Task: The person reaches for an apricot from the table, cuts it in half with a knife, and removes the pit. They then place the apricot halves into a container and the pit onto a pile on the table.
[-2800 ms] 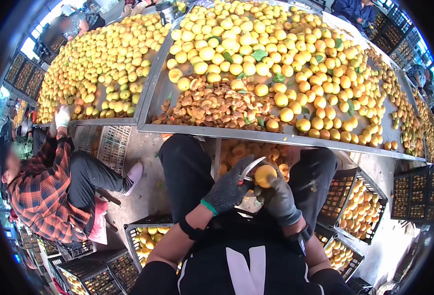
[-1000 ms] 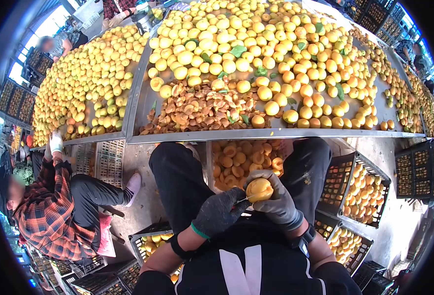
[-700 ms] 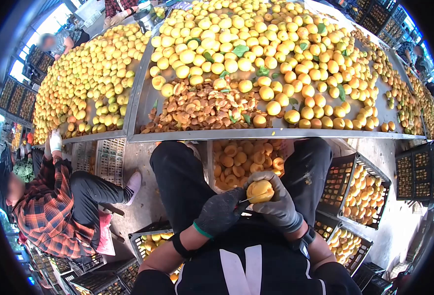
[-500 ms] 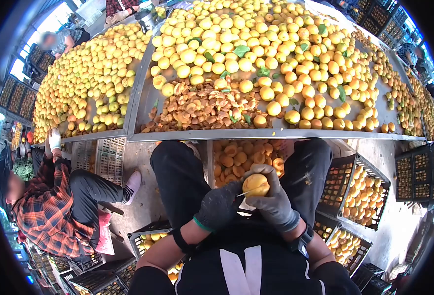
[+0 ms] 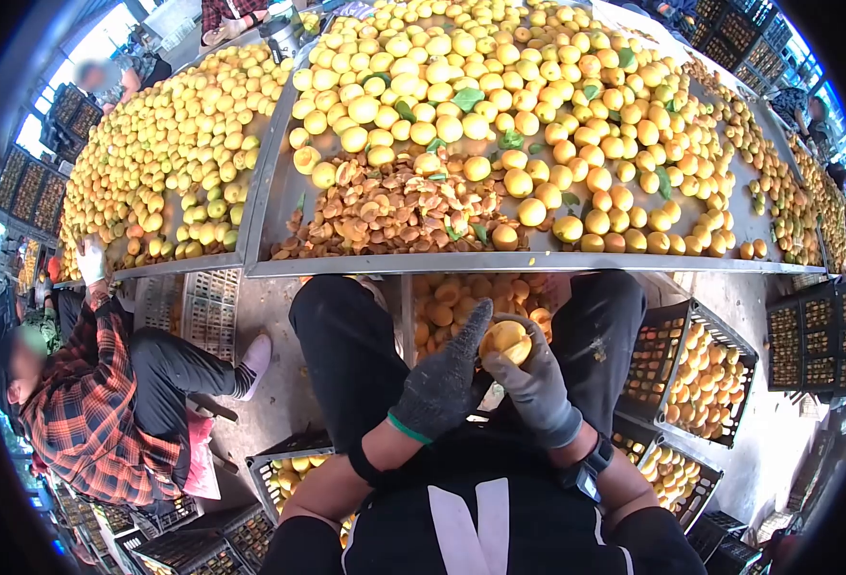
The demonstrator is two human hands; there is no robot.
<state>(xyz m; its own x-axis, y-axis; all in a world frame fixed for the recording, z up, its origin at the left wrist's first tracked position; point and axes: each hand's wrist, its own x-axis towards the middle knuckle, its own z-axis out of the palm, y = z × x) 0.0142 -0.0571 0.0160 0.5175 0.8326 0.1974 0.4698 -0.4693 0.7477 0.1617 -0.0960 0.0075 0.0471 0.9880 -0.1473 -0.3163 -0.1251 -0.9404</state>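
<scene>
My right hand, in a grey glove, is wrapped around a yellow apricot above my lap. A cut line shows across the fruit. My left hand, in a dark glove with a green cuff, is beside it, one digit stretched up along the apricot's left side and the other fingers curled in. The thin knife blade seen earlier in this hand is mostly hidden now. Below the table edge, between my knees, is a container of apricot halves.
A metal-rimmed table carries many whole apricots, leaves and a heap of brown-orange pit pieces. Black crates of apricots stand at my right, another crate at my left. A person in a plaid shirt sits at left.
My left hand has turned, with a digit now pointing up beside the apricot and the blade no longer plainly across it. The right hand has shifted slightly right and tipped the fruit.
</scene>
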